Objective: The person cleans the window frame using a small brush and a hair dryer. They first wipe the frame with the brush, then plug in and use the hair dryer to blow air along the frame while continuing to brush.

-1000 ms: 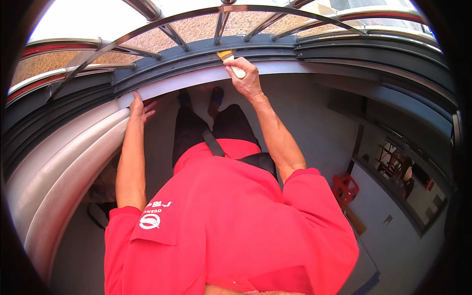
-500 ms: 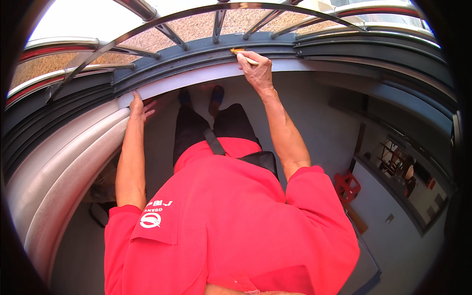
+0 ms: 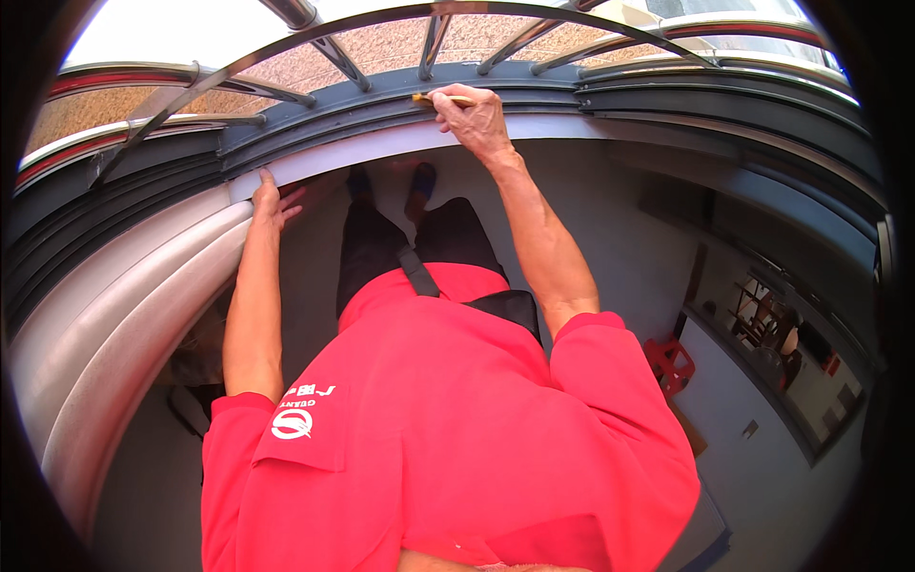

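Along the dark window track (image 3: 334, 123), holds a probably light, soft-tipped brush (image 3: 420, 96), best taken by the handle (image 3: 464, 100), in a closed right grip (image 3: 477, 122), left grip (image 3: 271, 202) spread against white ledge (image 3: 381, 144).

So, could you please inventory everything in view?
Brush: one, yellowish, in right hand
Window track: one, dark grey, top centre
Ledge: one, white, below track
Bars: several, shiny metallic, beyond track
Rough surface: one, tan, behind bars
Fabric: one, pale, left
Stool: one, red, right
Wall opening: one, dark, right
Shirt: one, red, centre
Strap: one, black, at waist
Trousers: one pair, black, centre
Footwear: one pair, bluish, near top
Left hand: one, bare, at ledge's left end
Right hand: one, bare, over track
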